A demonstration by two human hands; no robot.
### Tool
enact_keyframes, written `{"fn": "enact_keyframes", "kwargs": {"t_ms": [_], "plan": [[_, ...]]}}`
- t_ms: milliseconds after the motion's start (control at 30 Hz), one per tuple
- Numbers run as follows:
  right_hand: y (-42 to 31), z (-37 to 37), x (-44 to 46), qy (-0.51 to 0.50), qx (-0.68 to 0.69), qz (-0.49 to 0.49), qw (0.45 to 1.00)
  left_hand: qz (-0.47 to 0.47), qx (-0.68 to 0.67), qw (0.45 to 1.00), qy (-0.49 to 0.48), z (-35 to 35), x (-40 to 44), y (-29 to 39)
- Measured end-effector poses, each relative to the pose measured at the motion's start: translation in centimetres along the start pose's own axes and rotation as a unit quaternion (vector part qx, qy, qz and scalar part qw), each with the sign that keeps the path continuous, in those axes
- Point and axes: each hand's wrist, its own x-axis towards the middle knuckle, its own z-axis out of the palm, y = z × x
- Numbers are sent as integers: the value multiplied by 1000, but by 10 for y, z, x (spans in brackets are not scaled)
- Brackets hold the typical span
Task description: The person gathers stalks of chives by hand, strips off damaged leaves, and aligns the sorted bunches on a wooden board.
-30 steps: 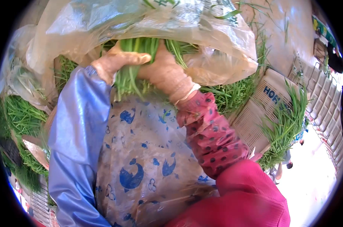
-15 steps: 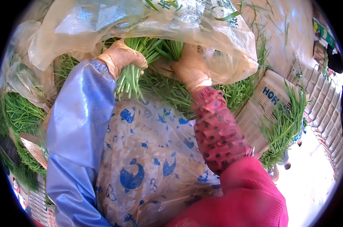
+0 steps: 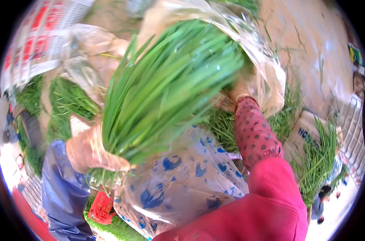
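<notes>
My left hand [image 3: 96,150], in a thin pale glove, is closed around the stem end of a large bunch of garlic chives [image 3: 170,84]. The long green leaves fan up and to the right, smeared by motion. My right hand [image 3: 240,89] reaches into the mouth of a clear plastic bag [image 3: 273,76]; its fingers are hidden behind the leaves and the bag. Whether it holds anything does not show. The leaf tips lie against the bag's opening. Below the bunch, a plastic apron with blue prints [image 3: 170,180] covers my front.
Loose chives [image 3: 220,128] lie under the bag. To the right, more chives [image 3: 317,156] rest on a printed carton [image 3: 307,130]. A red-and-white printed sack [image 3: 39,38] is at upper left. Near my left forearm is a red bundle [image 3: 101,208]. People show small at lower right.
My left hand has drawn the chive bunch out of the bag, down and to the left. The bag's mouth has lifted and turned. My right hand has shifted right and slightly down.
</notes>
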Motion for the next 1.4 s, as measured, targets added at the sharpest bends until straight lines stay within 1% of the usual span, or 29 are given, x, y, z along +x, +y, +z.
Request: {"fn": "enact_keyframes", "kwargs": {"t_ms": [67, 133, 167, 233, 267, 300, 333, 367, 433, 467, 533, 600, 667, 733, 767, 800, 867, 967, 1000, 1067, 1100, 1133, 1167, 1200, 1233, 1267, 1333, 1367, 1400], "plan": [[-13, -12, -26, -54, -127, 45, 989, -13, 54, 997, 49, 11, -44, 9], [-3, -9, -30, -48, -203, 36, 977, -27, 24, 991, 132, 35, -80, 20], [15, -3, -22, 6, -261, -5, 965, -32, 9, 984, 174, 48, -98, 26], [3, -8, -61, 57, -270, -84, 957, -46, -190, 968, 155, 65, -119, 10], [-26, -43, -104, 64, -226, -117, 965, -26, -298, 947, 116, 69, -123, 4], [-41, -57, -138, 94, -185, -191, 959, 38, -365, 919, 146, 84, -127, 3], [-48, -65, -165, 123, -143, -257, 948, 132, -282, 948, 67, 84, -134, -17], [-51, -68, -183, 17, 25, -291, 956, 234, -209, 949, -3, 85, -142, -36], [-73, -84, -234, -181, 275, -303, 894, 135, -195, 969, 67, 89, -157, -26], [-89, -95, -271, -266, 359, -299, 843, 211, -221, 950, 60, 93, -160, -33], [-106, -101, -313, -444, 417, -355, 710, 292, -240, 924, 53, 113, -170, -25], [-134, -96, -354, -556, 392, -383, 625, 230, -272, 914, 196, 136, -179, -5], [-172, -82, -400, -550, 381, -423, 611, 220, -289, 890, 275, 154, -185, 1], [-183, -73, -420, -561, 359, -457, 590, 263, 4, 885, 383, 173, -195, 4], [-182, -61, -413, -474, 350, -517, 620, 263, 147, 850, 431, 186, -201, 1], [-185, -51, -408, -389, 313, -604, 620, 259, 135, 841, 455, 203, -207, -5], [-189, -32, -397, -166, 240, -732, 615, 110, -3, 874, 474, 234, -213, -16], [-186, -11, -412, -232, 235, -685, 649, 91, -29, 892, 442, 250, -199, -63], [-195, -4, -418, -433, 370, -550, 611, 92, -44, 886, 452, 263, -188, -84], [-210, 0, -442, -600, 463, -372, 536, 175, -134, 809, 544, 279, -165, -114], [-217, -4, -474, -426, 347, -589, 592, 264, -463, 733, 423, 282, -177, -104], [-224, 0, -494, -332, 265, -682, 596, 299, -743, 515, 307, 284, -188, -92], [-230, 4, -515, -220, 191, -756, 586, 316, -557, 615, 460, 290, -186, -105], [-240, 13, -529, -364, 280, -676, 576, 307, -334, 673, 584, 293, -183, -120], [-250, 26, -539, -493, 362, -570, 549, 283, -285, 689, 603, 290, -188, -137], [-261, 42, -543, -496, 355, -569, 551, 257, -234, 702, 621, 286, -193, -153], [-279, 74, -549, -404, 356, -596, 596, 298, -297, 642, 641, 282, -215, -155], [-284, 77, -552, -405, 306, -636, 581, 319, -326, 609, 649, 280, -226, -152], [-293, 92, -553, -435, 291, -608, 597, 339, -354, 574, 656, 277, -236, -150]]}}
